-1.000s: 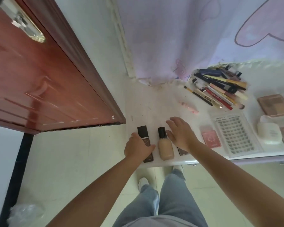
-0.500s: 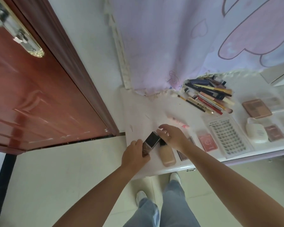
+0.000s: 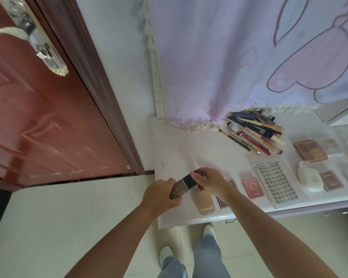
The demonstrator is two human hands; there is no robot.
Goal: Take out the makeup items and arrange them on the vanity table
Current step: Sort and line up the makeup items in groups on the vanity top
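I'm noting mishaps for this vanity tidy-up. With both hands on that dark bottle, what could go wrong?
The dark bottle is held over the table's front edge by the left hand and right hand; a slip might drop it to the floor. The beige foundation bottle lies just below and could get knocked.

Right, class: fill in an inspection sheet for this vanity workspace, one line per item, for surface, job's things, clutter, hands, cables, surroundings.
Surface: white vanity table, faint marks.
Job's things: dark bottle held above the table; beige foundation bottle lying flat; pile of pencils and brushes; lash tray; pink compact; brown palette.
Clutter: nothing seen.
Hands: left hand grips the dark bottle's body; right hand holds its black cap end.
Cables: nothing seen.
Surroundings: red door, pink curtain, tiled floor.
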